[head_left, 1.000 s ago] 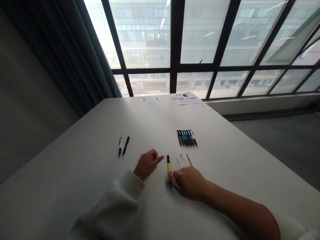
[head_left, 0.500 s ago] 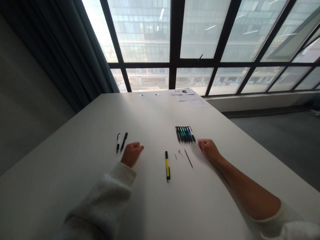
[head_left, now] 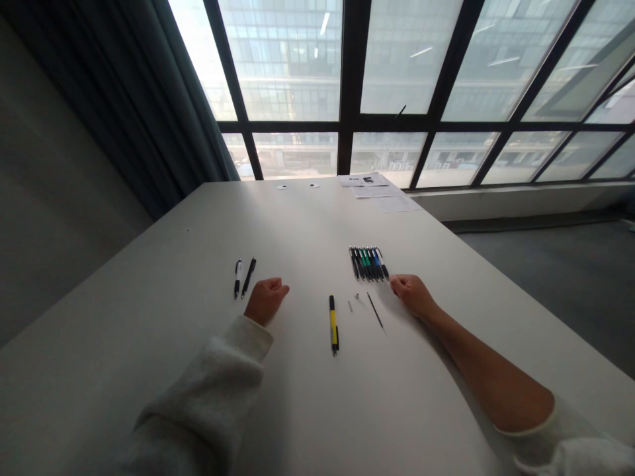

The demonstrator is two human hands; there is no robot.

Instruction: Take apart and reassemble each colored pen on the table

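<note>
My left hand (head_left: 266,301) rests on the white table as a closed fist, with nothing showing in it. Just left of it lie a white-and-black pen (head_left: 238,279) and a black pen (head_left: 249,277). My right hand (head_left: 409,293), also a closed fist, is at the lower right corner of a row of several pens (head_left: 368,264), very near or touching the end one. Between the hands lies a yellow-and-black pen (head_left: 333,325). Right of that are a thin dark refill (head_left: 376,311), a small spring-like piece (head_left: 350,306) and a tiny grey tip (head_left: 356,296).
Paper sheets (head_left: 374,187) lie at the table's far right corner. Two white oval covers (head_left: 314,186) sit along the back edge. Beyond the table (head_left: 307,410) are large windows, with a dark curtain (head_left: 119,99) at the left.
The camera view has shifted slightly. My right fist is a little closer to the pen row. My left fist and the loose parts look unmoved on the table.
</note>
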